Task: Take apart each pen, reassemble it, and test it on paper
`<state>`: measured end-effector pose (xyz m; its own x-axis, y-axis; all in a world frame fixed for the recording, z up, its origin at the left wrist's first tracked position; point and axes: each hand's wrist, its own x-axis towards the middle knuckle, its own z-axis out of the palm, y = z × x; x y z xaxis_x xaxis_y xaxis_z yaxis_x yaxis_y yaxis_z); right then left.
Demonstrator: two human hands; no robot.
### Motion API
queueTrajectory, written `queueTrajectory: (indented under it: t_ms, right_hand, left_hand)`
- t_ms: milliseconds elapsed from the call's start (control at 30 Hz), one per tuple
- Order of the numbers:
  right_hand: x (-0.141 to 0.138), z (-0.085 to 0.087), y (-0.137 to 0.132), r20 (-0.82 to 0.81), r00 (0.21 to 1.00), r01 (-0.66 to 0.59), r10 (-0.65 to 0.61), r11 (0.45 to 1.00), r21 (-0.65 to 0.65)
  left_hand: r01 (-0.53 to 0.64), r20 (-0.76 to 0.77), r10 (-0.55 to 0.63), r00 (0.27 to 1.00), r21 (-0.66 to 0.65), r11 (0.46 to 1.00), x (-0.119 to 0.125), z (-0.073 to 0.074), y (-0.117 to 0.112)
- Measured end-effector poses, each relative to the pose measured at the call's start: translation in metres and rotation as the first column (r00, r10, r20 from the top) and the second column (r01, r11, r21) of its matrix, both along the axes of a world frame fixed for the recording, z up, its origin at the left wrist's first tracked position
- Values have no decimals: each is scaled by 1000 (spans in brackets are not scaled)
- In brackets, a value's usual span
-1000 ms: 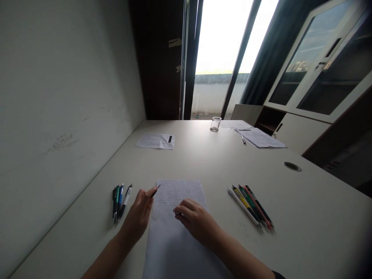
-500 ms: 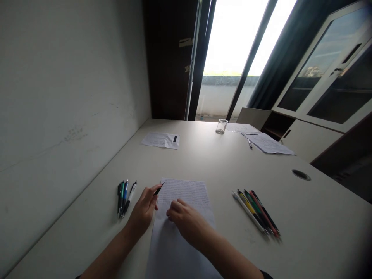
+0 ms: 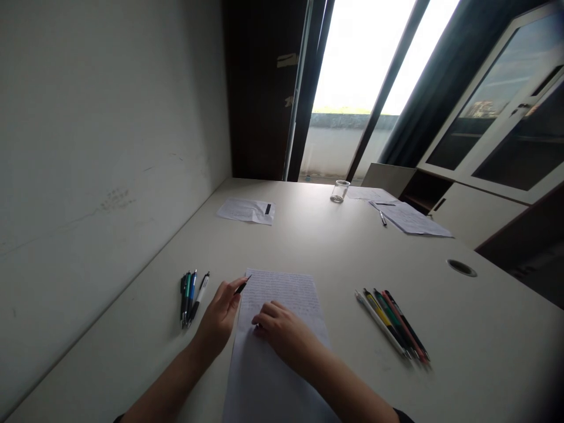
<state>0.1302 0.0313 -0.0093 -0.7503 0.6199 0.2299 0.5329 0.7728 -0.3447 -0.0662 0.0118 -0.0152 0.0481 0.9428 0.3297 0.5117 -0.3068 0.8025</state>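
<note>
The handwritten sheet (image 3: 259, 388) lies lengthwise on the tabletop (image 3: 326, 247), its near end cut off by the bottom of the view. Rows of script cover its far part, too small to read; the near part looks blank and shaded, and the right hand (image 3: 279, 326) and forearm hide much of its middle and right edge. That hand's fingers are curled, close together. A dark bit shows at the fingertips, too small to name, and I cannot tell whether it is gripped.

At the sheet's left edge the left hand (image 3: 224, 302) pinches a slim dark pen (image 3: 240, 288), its tapered tip over the sheet's far left corner, the rest concealed by the fingers. Dark sleeve ends are barely visible at the lower border.

Left of the sheet, slender click pens (image 3: 191, 295) in black, green, blue and white lie bunched, partly overlapping. To its right, a row of pens (image 3: 389, 323) in white, yellow, green, reddish and black slants side by side.

Beyond the sheet are a creased paper (image 3: 245, 211) with a black bar and a clear, round glass jar (image 3: 339, 191), its contents hard to make out. Farther right of the sheet, loose papers (image 3: 416, 220) overlap beside a single pen (image 3: 383, 218), nearer than which sits an oval-looking cable grommet (image 3: 461, 268). The window (image 3: 361, 53) past the sheet's far end is mostly glare.
</note>
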Motion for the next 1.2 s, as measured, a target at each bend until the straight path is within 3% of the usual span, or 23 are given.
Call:
queueTrajectory:
  t_ms: [167, 267, 367, 500, 600, 767, 1200]
  right_hand:
    - [7, 3, 3, -54, 998, 22, -24, 998, -51]
    - [15, 11, 8, -129, 984, 112, -124, 989, -94]
    - [22, 19, 12, -246, 934, 226, -259, 962, -151]
    - [26, 20, 16, -382, 855, 272, -349, 931, -242]
    - [26, 18, 16, -427, 829, 247, -360, 922, -298]
    - [26, 14, 16, -430, 850, 169, -305, 930, -326]
    - [26, 12, 17, -425, 832, 190, -357, 902, -387]
  left_hand:
    - [12, -5, -12, 1000, -2, 1000, 0, -1, 0]
    - [30, -14, -30, 999, -21, 999, 1, 2, -2]
    - [59, -36, -60, 998, -28, 998, 3, 4, -4]
    - [103, -71, -109, 991, -83, 991, 4, 4, -7]
    - [174, -96, -184, 978, -105, 979, 5, 6, -9]
    - [255, -191, -265, 945, -76, 964, 6, 9, -11]
    - [279, -270, -285, 920, -61, 958, 5, 7, -10]
